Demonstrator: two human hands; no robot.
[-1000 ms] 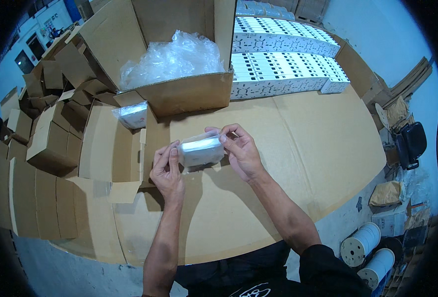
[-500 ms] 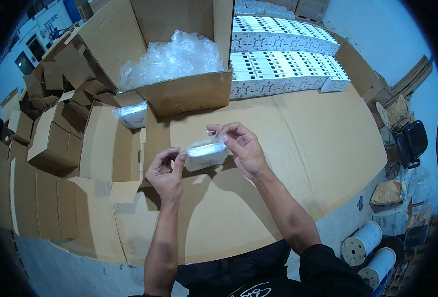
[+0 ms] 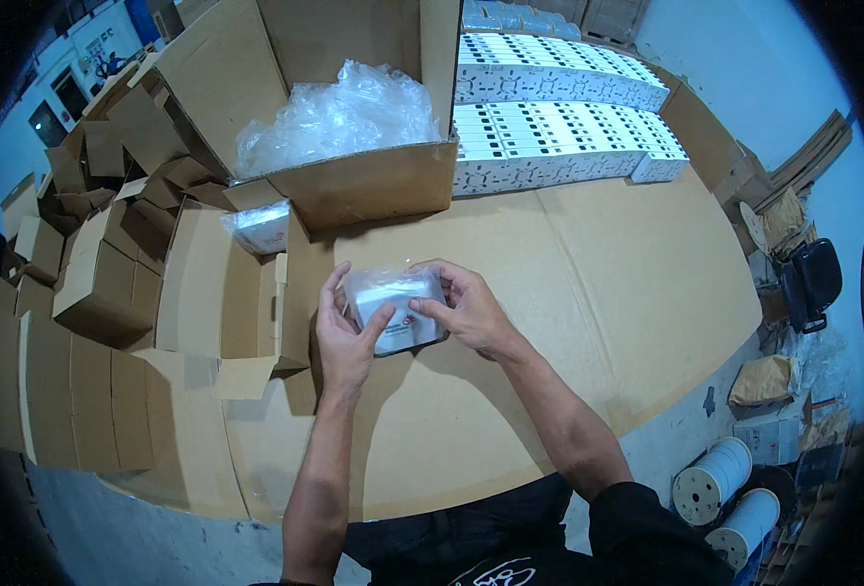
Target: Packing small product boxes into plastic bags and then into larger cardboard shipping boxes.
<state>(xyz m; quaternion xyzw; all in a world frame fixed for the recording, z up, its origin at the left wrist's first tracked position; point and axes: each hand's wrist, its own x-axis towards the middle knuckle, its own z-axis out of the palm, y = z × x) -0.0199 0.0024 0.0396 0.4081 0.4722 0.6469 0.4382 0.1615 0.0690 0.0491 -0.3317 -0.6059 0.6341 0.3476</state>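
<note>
Both hands (image 3: 402,317) grip clear bagged pkg (image 3: 393,308), contents blurred, edges hidden by fingers

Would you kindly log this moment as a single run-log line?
left hand: holds bagged white item | right hand: pinches same bag | surface: cardboard-covered table | behind: open carton of plastic bags

A clear plastic bag (image 3: 398,311) holds white contents above the brown cardboard table (image 3: 598,293).
</note>
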